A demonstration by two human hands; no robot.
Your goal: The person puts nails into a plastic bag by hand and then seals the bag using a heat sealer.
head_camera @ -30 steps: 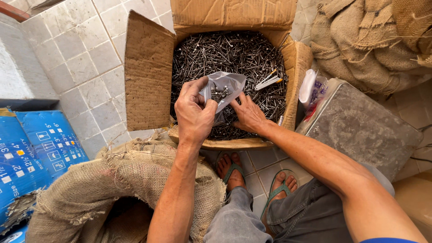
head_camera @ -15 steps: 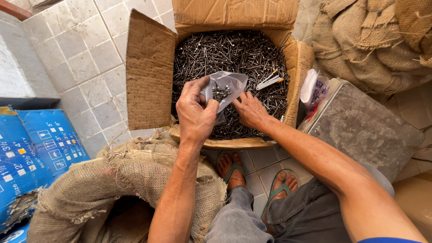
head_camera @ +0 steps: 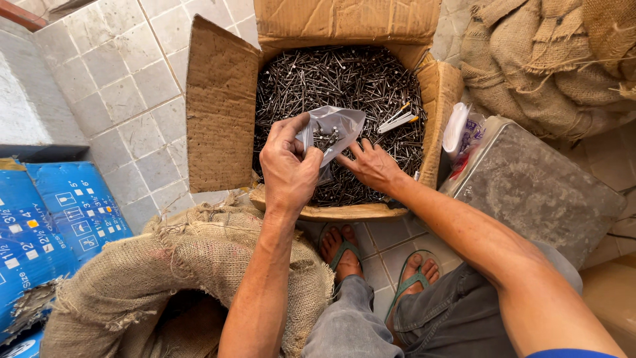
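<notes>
At the far left, blue cartons (head_camera: 46, 225) lie against a grey step, with bare floor tiles (head_camera: 126, 93) open between them and the cardboard box (head_camera: 222, 106). A burlap sack (head_camera: 179, 272) bulges at lower left, its frayed rim touching the box's near wall. The box's left flap stands spread outward; inside lies a dense heap of dark nails (head_camera: 344, 76). The left hand (head_camera: 288, 169) hangs over the box's near edge, fingers clenched on the mouth of a small clear plastic bag (head_camera: 334, 129) that holds a few nails. Just beside it, the right hand (head_camera: 372, 167) rests on the nail heap, fingers spread flat, gripping nothing, fingertips touching the bag's lower side. Right of the box, wedged close, stands a grey metal case (head_camera: 536, 189) with white plastic bags (head_camera: 460, 132) tucked between. More burlap sacks (head_camera: 550, 59) crowd the upper right corner.
</notes>
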